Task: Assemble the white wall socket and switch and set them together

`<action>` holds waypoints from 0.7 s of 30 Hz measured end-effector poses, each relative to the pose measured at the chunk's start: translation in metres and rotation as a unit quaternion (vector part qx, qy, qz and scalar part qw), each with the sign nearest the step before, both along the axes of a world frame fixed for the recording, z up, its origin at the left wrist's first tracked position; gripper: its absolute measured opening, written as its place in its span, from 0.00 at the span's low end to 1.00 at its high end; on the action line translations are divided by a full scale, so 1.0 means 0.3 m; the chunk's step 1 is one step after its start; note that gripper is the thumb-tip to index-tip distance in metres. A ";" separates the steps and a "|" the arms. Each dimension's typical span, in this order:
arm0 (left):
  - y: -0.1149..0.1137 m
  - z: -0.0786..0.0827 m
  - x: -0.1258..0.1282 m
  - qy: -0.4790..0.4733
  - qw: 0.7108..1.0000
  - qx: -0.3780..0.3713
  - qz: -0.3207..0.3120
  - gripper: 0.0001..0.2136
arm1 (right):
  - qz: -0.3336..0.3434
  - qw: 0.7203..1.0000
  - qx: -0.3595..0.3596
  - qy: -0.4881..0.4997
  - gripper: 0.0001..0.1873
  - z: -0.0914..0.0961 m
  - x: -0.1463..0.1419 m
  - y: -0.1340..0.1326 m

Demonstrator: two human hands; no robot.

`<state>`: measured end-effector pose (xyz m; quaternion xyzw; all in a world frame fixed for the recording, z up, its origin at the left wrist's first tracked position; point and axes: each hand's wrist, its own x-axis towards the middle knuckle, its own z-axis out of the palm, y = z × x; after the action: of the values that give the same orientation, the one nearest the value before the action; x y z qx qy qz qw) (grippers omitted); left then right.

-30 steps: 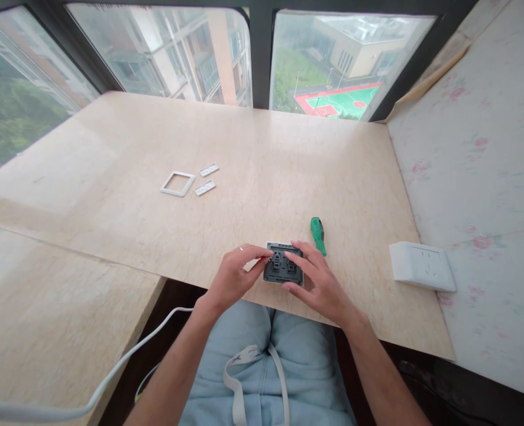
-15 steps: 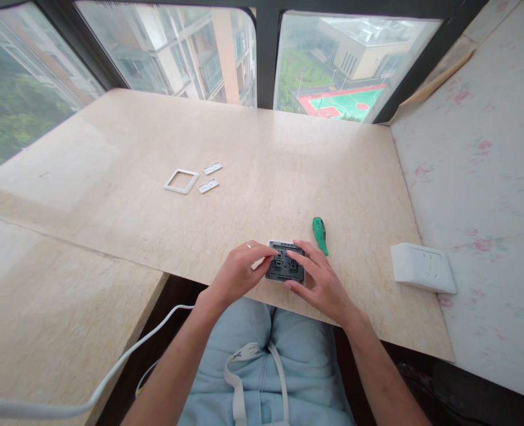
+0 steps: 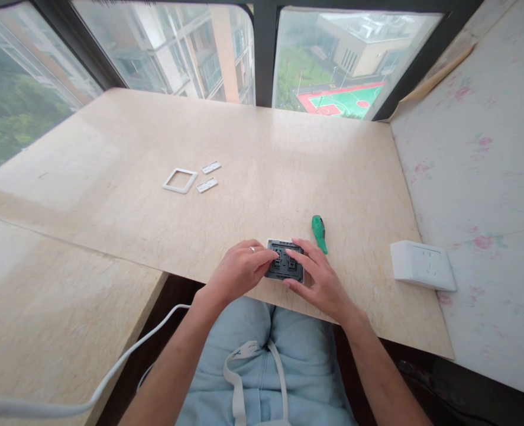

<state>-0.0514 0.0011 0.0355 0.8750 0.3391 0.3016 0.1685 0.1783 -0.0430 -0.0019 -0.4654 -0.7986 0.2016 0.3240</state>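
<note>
A light switch [image 3: 284, 273] with a dark inner face and white edge lies near the front of the counter, its cover off. My left hand [image 3: 243, 265] has thumb and forefinger closed together on the left mechanism of the switch; any small part between the fingertips is hidden. Around the right side curls my right hand [image 3: 317, 279], thumb at the near edge and fingers over the far edge and inner face, gripping it. Just beyond that hand lies a screwdriver [image 3: 319, 232] with a green and black handle; its shaft is not visible.
Farther back on the stone counter [image 3: 253, 154] lie a square white frame [image 3: 170, 187] and two small white rocker plates [image 3: 211, 167]. A white socket box [image 3: 424, 265] sits at the right wall. A white cable [image 3: 124, 360] runs along the lower left, past the counter's front edge.
The left thumb and forefinger have drawn closer together over the left mechanism. The switch and right hand are almost unmoved; the view has shifted very slightly.
</note>
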 end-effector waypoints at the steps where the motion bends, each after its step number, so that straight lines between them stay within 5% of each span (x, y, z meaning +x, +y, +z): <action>1: -0.003 -0.004 -0.003 -0.001 1.000 0.004 0.002 0.08 | 0.000 1.000 0.000 0.000 0.29 0.000 0.000 0.000; 21: -0.044 -0.038 -0.030 0.001 0.999 0.013 0.038 0.08 | -0.007 1.000 -0.009 0.012 0.29 0.005 -0.002 0.002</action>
<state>-0.0603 -0.0120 0.0242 0.8641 0.3680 0.3109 0.1454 0.1777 -0.0425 -0.0004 -0.4720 -0.7893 0.2121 0.3305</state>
